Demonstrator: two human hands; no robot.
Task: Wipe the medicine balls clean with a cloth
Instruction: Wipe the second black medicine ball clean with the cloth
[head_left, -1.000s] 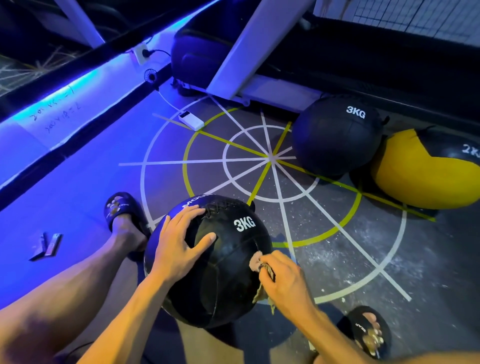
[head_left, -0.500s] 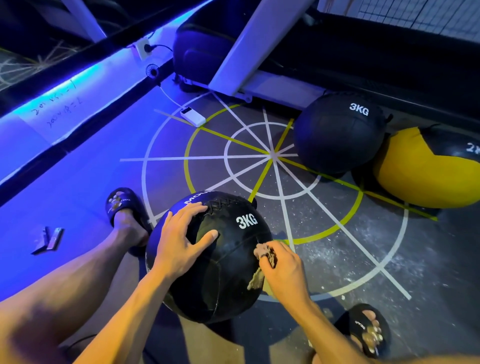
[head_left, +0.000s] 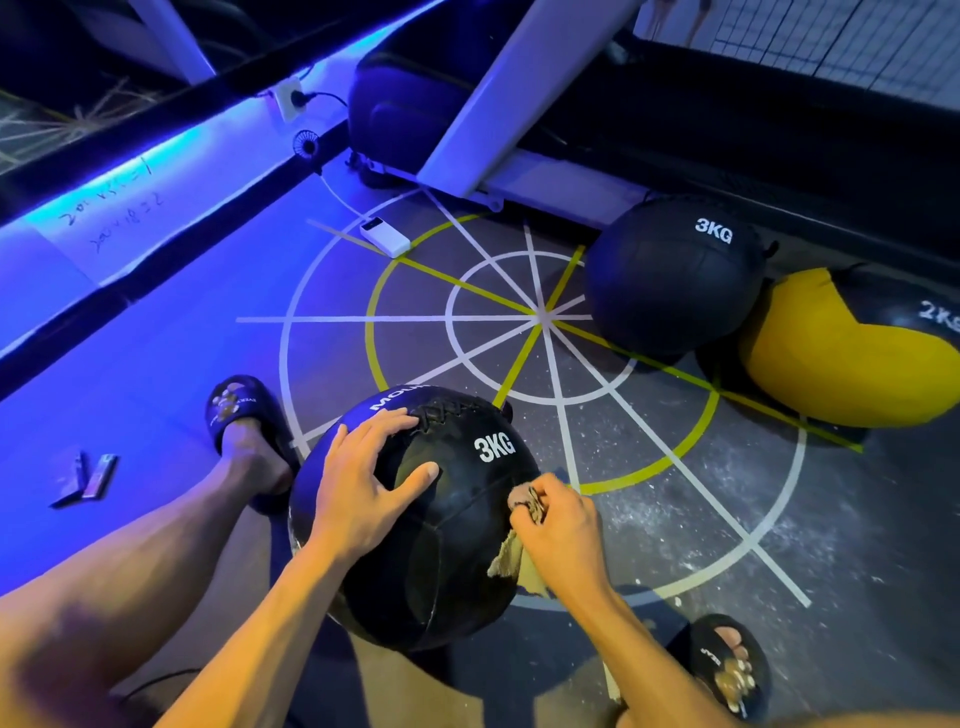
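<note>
A black 3KG medicine ball (head_left: 447, 551) sits on the floor between my legs. My left hand (head_left: 363, 483) rests flat on its top left with fingers spread. My right hand (head_left: 558, 530) grips a crumpled tan cloth (head_left: 511, 558) and presses it against the ball's right side, below the white 3KG print. A second black 3KG ball (head_left: 670, 280) lies farther off to the right. Beside that one a yellow and black ball (head_left: 852, 358) lies at the right edge.
White and yellow target lines (head_left: 540, 317) mark the dusty floor. A white power bank (head_left: 385, 238) on a cable lies at the ring's far left. A white machine frame (head_left: 493, 104) stands behind. My sandalled feet (head_left: 244, 415) flank the ball. Two small flat pieces (head_left: 91, 475) lie left.
My right hand has slid the cloth slightly up the ball's right side. My left hand stays spread on top.
</note>
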